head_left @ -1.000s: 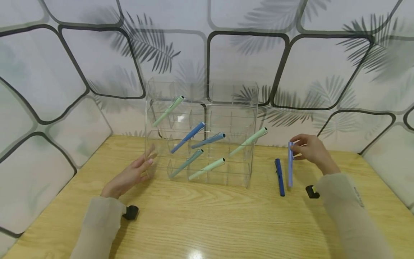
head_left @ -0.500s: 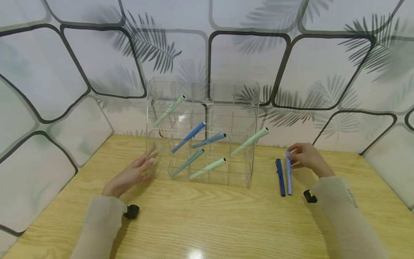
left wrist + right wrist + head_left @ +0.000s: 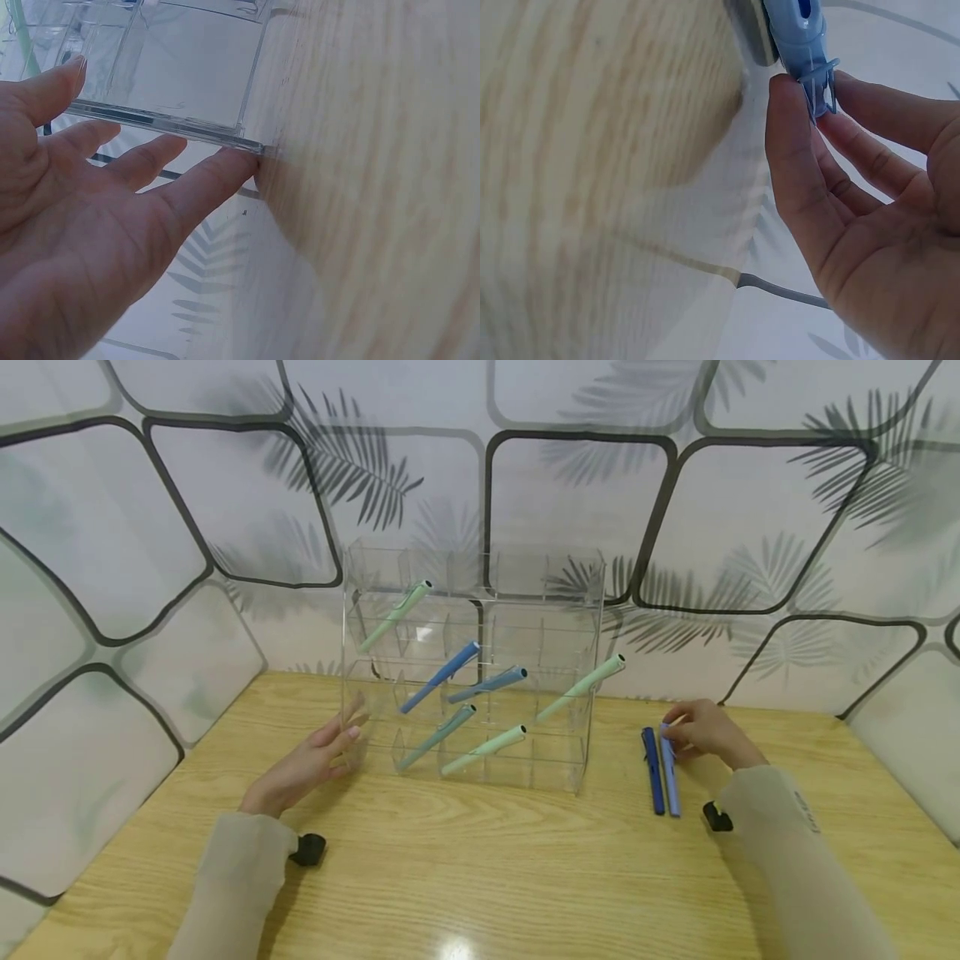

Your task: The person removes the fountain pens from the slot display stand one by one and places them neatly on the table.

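Observation:
In the head view my right hand [image 3: 703, 733] pinches the upper end of a periwinkle-blue pen [image 3: 670, 781], which lies on the table beside a dark blue pen [image 3: 653, 772]. The right wrist view shows thumb and fingertips at the clip end of the periwinkle pen [image 3: 799, 37]. At the left, my left hand [image 3: 303, 768] rests against the side of a clear acrylic pen rack [image 3: 555, 770]. Its fingers are nearly straight along the edge of the rack [image 3: 195, 67] in the left wrist view, and they hold no pen.
Several pens lean in the rack's compartments, among them a pale green pen [image 3: 483, 750], a teal pen [image 3: 437, 739] and a bright blue pen [image 3: 441, 677]. A patterned wall [image 3: 577, 518] rises close behind the rack and the wooden table [image 3: 465, 860].
My right hand has lowered the periwinkle pen towards me and slightly left, from standing off the dark blue pen to lying close beside it. My left hand has stayed at the rack.

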